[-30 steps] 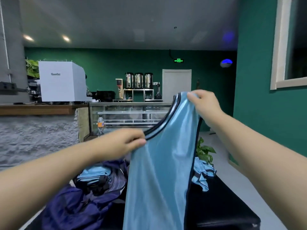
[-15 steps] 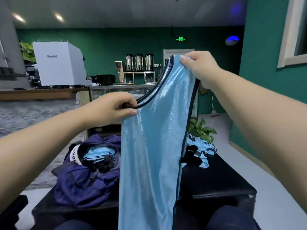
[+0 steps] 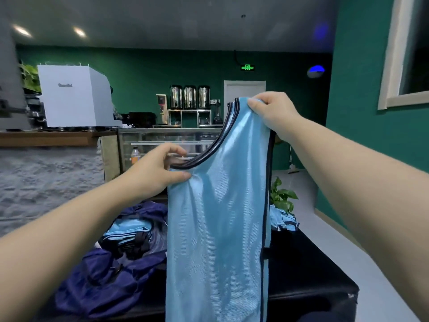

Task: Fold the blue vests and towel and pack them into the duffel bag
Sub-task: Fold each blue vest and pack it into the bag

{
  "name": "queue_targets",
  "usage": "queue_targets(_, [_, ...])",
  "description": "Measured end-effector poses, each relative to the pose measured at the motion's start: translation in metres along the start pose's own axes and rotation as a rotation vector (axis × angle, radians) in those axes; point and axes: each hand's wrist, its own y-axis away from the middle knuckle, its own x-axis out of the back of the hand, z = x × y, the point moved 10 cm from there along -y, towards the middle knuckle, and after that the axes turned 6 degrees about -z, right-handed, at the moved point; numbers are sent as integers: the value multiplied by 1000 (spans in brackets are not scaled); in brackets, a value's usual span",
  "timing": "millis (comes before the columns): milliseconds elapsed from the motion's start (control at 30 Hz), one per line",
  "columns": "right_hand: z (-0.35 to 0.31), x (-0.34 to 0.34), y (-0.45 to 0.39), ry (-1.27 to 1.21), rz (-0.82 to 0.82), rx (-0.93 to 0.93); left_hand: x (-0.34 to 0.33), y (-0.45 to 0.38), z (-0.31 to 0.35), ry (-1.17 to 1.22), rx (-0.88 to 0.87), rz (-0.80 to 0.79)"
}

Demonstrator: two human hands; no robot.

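A light blue vest (image 3: 216,224) with dark trim hangs upright in front of me, doubled lengthwise. My right hand (image 3: 272,112) grips its shoulder straps at the top. My left hand (image 3: 157,170) pinches the low point of the neckline between thumb and fingers. Below on the left lies the open navy duffel bag (image 3: 104,275), with folded blue cloth (image 3: 130,231) inside it. More blue cloth (image 3: 283,220) lies crumpled at the far end of the black bench (image 3: 308,270), partly hidden behind the vest.
A potted green plant (image 3: 282,196) stands behind the bench. Beyond are a stone-faced counter (image 3: 46,182) with a white machine (image 3: 74,98), a glass display case (image 3: 167,142) and green walls. Pale floor runs along the right of the bench.
The view has tilted, so the vest and both hands sit at a different height in the frame. My left fingers have loosened to a thumb-and-finger pinch on the neckline. The right hand's grip is unchanged.
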Motion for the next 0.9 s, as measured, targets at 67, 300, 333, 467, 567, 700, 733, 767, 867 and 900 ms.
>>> queue_targets(67, [26,-18,-5,13,-35,-42,-17,-9,-29,18,73,-37])
queue_targets(300, [141,-87,-27,98,-111,-177,-85,-41,-129,171,119,15])
queue_targets(333, [154,-93,-30,104,-107,-187,-91,-45,-137,183,111,26])
queue_targets(467, [195,-121,-42,120,-119,-215,-113,-67,-181,217,101,16])
queue_targets(567, [224,-142,-52,128,-130,-224,-129,-85,-214,212,120,-19])
queue_targets(700, [261,-166,-65,123,-139,-248,-146,-104,-253,175,168,-50])
queue_targets(733, [270,-173,-68,126,-146,-256,-151,-107,-261,166,177,-54])
queue_targets(767, [279,-179,-70,127,-151,-264,-155,-110,-268,159,174,-54])
queue_targets(867, [308,-198,-74,130,-158,-289,-170,-117,-286,133,159,-78])
queue_targets(900, [316,-204,-74,131,-164,-294,-176,-118,-292,114,152,-110])
